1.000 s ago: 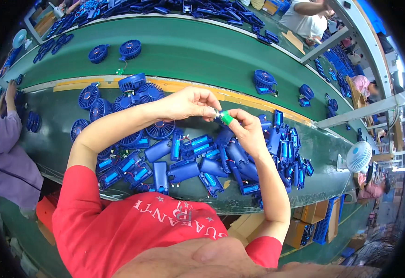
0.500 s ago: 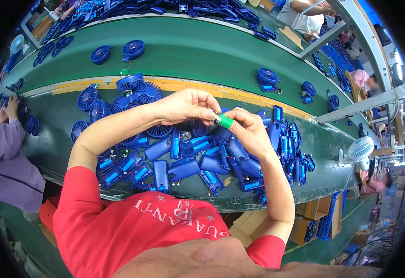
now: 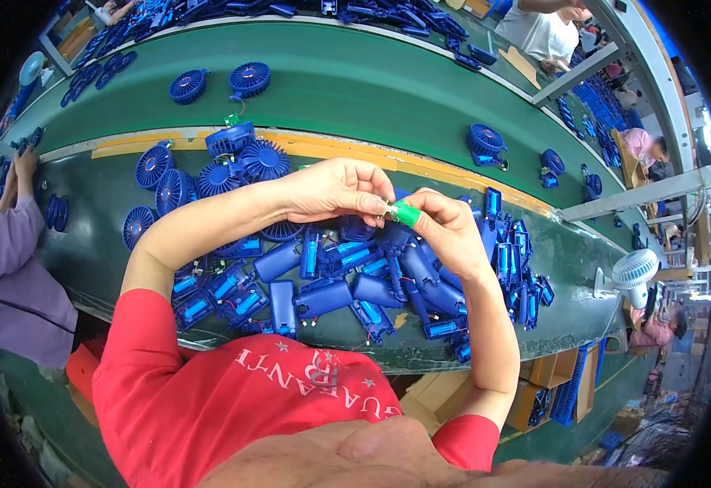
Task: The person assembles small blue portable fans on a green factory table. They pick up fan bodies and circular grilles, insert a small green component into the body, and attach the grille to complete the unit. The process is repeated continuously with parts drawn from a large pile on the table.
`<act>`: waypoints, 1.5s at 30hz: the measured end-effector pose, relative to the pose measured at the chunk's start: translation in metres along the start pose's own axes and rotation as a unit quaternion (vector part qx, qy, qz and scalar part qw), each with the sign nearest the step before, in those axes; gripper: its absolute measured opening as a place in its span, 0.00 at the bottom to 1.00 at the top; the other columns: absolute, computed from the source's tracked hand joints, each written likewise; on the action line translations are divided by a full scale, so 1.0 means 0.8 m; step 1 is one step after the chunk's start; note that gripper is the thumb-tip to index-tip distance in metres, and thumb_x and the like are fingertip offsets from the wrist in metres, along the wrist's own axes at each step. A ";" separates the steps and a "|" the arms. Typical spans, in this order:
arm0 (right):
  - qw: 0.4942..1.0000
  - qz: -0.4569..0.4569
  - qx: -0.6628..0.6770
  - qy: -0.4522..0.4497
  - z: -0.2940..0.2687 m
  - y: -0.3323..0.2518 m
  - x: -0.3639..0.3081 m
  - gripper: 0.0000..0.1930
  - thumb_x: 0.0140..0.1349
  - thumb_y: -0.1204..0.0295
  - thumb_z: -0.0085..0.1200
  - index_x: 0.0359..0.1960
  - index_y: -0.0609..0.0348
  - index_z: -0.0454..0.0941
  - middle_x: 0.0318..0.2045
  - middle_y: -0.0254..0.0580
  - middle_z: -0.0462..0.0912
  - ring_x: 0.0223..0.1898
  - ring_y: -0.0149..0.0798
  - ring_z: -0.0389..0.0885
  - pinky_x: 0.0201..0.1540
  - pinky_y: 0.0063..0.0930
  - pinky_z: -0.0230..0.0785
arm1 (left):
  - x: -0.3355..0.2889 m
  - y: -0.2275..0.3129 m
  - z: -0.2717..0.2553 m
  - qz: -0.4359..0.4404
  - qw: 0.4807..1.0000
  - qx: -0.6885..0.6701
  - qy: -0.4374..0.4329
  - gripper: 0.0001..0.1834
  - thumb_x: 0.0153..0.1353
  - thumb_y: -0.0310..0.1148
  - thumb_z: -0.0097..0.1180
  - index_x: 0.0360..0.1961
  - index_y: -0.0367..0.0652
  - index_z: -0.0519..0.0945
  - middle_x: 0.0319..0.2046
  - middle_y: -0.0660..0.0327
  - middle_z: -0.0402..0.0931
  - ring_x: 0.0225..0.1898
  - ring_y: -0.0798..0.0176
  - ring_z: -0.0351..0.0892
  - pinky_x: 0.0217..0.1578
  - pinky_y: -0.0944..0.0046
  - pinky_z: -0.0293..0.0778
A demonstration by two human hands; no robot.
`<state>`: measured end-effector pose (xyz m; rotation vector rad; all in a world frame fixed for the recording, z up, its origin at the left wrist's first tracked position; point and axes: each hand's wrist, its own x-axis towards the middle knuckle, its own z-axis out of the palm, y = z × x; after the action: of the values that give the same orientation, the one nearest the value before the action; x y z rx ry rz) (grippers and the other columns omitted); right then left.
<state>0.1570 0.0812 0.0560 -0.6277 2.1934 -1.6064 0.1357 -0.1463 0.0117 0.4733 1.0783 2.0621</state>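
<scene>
My left hand and my right hand meet above a heap of blue parts, both closed in a pinch. Between the fingertips is a small pale piece, too small and too covered to name. A green wrap covers the tip of my right thumb. Below the hands lie blue casings, some open with bright blue battery cells and thin wires showing. Blue round fan heads with slatted grilles are piled left of the hands, some partly behind my left forearm.
A green conveyor belt runs beyond the bench, carrying several blue fan heads. A yellow strip lines the bench's far edge. To the right stands a white desk fan below a metal frame. A person in a purple sleeve works at left.
Both hands have shifted slightly right, still pinched together around the small piece. The fan heads on the belt have moved to the right.
</scene>
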 end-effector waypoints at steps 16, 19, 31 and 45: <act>0.997 -0.031 -0.064 -0.023 0.003 -0.013 0.009 0.07 0.59 0.71 0.57 0.33 0.61 0.81 0.26 0.37 0.77 0.32 0.31 0.73 0.39 0.26 0.64 | -0.003 0.008 0.004 0.005 0.995 0.101 0.017 0.11 0.59 0.28 0.60 0.40 0.36 0.74 0.34 0.59 0.78 0.35 0.68 0.79 0.40 0.70 0.77; 0.998 -0.015 -0.061 -0.019 0.006 -0.004 0.017 0.08 0.59 0.70 0.57 0.33 0.62 0.82 0.26 0.33 0.78 0.31 0.28 0.73 0.38 0.24 0.65 | -0.004 0.012 -0.001 0.009 0.989 0.143 0.024 0.11 0.58 0.28 0.60 0.39 0.37 0.74 0.34 0.60 0.78 0.35 0.69 0.79 0.39 0.70 0.76; 0.962 0.061 0.183 0.194 -0.093 0.054 0.149 0.09 0.63 0.73 0.53 0.41 0.66 0.77 0.31 0.39 0.81 0.33 0.29 0.79 0.39 0.21 0.70 | -0.016 0.084 -0.219 -0.236 0.439 0.851 0.163 0.17 0.46 0.21 0.56 0.41 0.40 0.80 0.43 0.49 0.75 0.45 0.45 0.76 0.45 0.51 0.73; 0.966 0.025 -0.243 -0.081 -0.062 0.064 -0.024 0.15 0.51 0.78 0.56 0.43 0.57 0.80 0.34 0.40 0.81 0.41 0.40 0.78 0.50 0.30 0.68 | -0.026 0.086 -0.220 -0.071 0.775 0.559 0.285 0.12 0.54 0.22 0.56 0.41 0.33 0.78 0.36 0.53 0.79 0.37 0.59 0.80 0.38 0.65 0.76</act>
<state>0.1398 0.1444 0.0221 -0.7939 2.4628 -0.9483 0.0105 -0.2822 -0.0330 0.2709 2.6144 1.2091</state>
